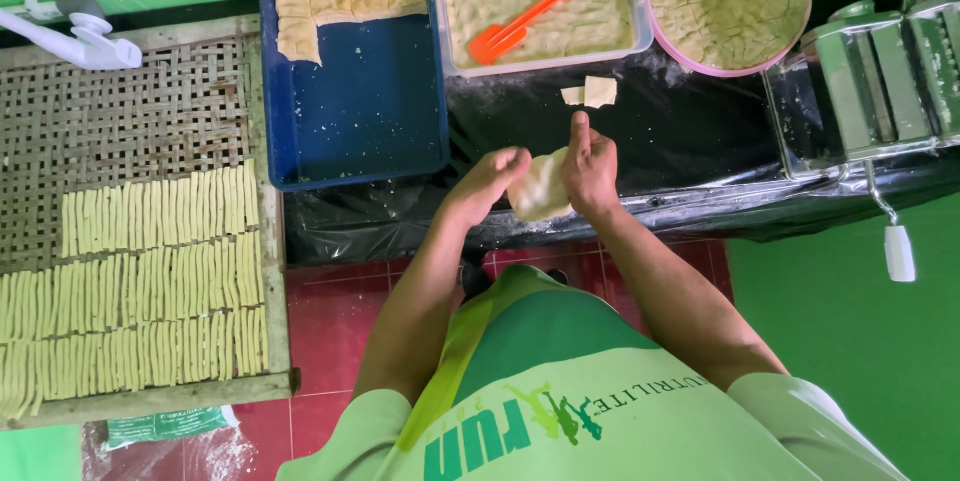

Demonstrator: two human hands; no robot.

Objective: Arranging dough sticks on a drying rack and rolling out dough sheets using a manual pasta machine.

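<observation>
Dough piece [540, 186], pressed between left hand [490, 181] and right hand [590, 169] with fingers mostly extended, sits above the surface [680, 141] edge; soft dough could likely tear or drop to the floor [330, 311].

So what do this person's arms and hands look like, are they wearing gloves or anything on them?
No gloves: the left hand and right hand are bare, with no rings, watch or bands in view. Both forearms are uncovered too. The light green short-sleeved shirt, with a darker green panel and printed lettering, has sleeves that end above the elbows.
</observation>
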